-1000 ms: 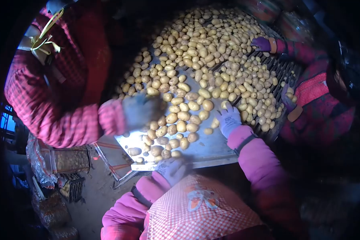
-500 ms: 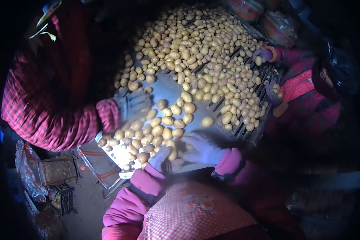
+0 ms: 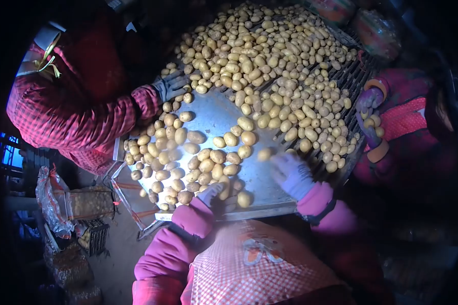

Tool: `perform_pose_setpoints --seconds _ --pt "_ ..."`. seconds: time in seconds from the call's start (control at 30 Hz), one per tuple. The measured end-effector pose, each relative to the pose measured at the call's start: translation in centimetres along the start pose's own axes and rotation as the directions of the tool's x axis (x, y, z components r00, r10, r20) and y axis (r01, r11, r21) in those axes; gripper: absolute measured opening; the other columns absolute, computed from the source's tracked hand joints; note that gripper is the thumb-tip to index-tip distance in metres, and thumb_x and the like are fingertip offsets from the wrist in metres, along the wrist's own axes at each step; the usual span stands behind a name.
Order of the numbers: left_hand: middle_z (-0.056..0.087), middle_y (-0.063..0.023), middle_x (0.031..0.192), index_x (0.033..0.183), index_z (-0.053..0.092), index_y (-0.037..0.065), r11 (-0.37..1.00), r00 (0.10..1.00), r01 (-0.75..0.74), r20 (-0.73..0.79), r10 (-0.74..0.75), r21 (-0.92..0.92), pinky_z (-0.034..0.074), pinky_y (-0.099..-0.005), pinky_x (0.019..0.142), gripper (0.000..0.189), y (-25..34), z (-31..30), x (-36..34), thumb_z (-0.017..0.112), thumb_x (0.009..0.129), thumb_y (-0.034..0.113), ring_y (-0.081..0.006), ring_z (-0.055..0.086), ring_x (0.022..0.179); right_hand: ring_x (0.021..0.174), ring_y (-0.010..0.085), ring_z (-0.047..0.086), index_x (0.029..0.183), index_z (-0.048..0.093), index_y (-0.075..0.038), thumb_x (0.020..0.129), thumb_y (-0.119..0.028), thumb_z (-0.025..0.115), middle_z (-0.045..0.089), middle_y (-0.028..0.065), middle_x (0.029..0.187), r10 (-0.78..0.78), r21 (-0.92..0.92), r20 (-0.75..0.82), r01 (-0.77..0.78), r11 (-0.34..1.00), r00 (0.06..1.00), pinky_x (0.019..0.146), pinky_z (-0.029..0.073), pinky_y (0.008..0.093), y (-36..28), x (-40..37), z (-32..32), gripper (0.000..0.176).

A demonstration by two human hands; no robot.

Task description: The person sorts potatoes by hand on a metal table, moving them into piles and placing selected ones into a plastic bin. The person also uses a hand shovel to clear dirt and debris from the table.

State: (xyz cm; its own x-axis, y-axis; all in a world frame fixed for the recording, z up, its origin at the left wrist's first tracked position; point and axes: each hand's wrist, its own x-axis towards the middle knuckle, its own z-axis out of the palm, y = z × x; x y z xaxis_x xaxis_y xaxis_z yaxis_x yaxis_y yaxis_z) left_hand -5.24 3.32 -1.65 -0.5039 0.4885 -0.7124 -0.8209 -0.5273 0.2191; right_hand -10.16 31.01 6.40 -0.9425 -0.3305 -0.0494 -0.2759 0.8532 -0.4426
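Observation:
My left hand (image 3: 211, 194), in a pale glove, is low at the metal tray's near edge, beside a cluster of potatoes (image 3: 206, 165). Its thumb and fingers look apart around the nearest potatoes, partly hidden and blurred; I see no firm grip. To the right, my right hand (image 3: 293, 175), also gloved, reaches over bare tray with outstretched fingers, slightly smeared by motion. Just beyond its fingertips lies a single potato (image 3: 265, 154). Another potato (image 3: 244, 199) sits between my hands near the edge.
A large heap of potatoes (image 3: 269, 56) covers the slatted rack (image 3: 336, 76) beyond the metal tray (image 3: 208, 109). At left, a co-worker's gloved hand (image 3: 171, 86) touches the heap's edge. Another co-worker's gloved hand (image 3: 367, 107) is at right, near potatoes. A filled sack (image 3: 90, 203) stands lower left.
My right hand has moved right, away from my left hand and toward the lone potato. The left co-worker's hand has gone up to the heap. More potatoes lie spread at the tray's left.

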Motion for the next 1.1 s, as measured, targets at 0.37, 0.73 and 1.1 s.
perform_pose_setpoints --seconds 0.37,0.73,1.1 --pt "0.06 -0.014 0.119 0.127 0.052 0.008 0.973 0.986 -0.109 0.104 0.132 -0.202 0.043 -0.0485 0.101 0.047 -0.5 -0.5 0.0 0.059 0.092 0.038 -0.0345 0.059 0.106 0.092 0.035 0.065 0.107 0.061 -0.007 0.081 -0.049 0.064 0.068 0.0162 0.098 -0.123 -0.036 0.655 0.193 0.98 0.746 0.08 0.049 0.0464 -4.9 2.3 6.5 0.049" --pt "0.055 -0.0187 0.125 0.137 0.043 0.002 0.902 0.893 -0.174 0.323 0.313 -0.395 0.045 -0.048 0.098 0.066 -0.6 4.2 -2.2 0.041 0.094 0.052 -0.0378 0.053 0.119 0.089 0.025 0.061 0.114 0.06 -0.012 0.086 -0.029 0.066 0.061 0.0091 0.101 -0.205 0.143 -0.031 0.208 0.968 0.978 0.076 0.048 0.0387 -0.6 5.3 3.3 0.033" --pt "0.048 -0.0183 0.134 0.143 0.033 0.003 0.877 0.882 -0.24 0.285 0.376 -0.416 0.045 -0.0463 0.1 0.062 -1.0 5.0 -3.6 0.039 0.097 0.043 -0.0346 0.054 0.116 0.097 0.0317 0.063 0.118 0.057 -0.015 0.082 -0.019 0.063 0.063 0.0129 0.105 -0.096 0.042 0.223 0.089 0.995 0.97 0.084 0.05 0.0416 3.2 10.7 6.3 0.036"
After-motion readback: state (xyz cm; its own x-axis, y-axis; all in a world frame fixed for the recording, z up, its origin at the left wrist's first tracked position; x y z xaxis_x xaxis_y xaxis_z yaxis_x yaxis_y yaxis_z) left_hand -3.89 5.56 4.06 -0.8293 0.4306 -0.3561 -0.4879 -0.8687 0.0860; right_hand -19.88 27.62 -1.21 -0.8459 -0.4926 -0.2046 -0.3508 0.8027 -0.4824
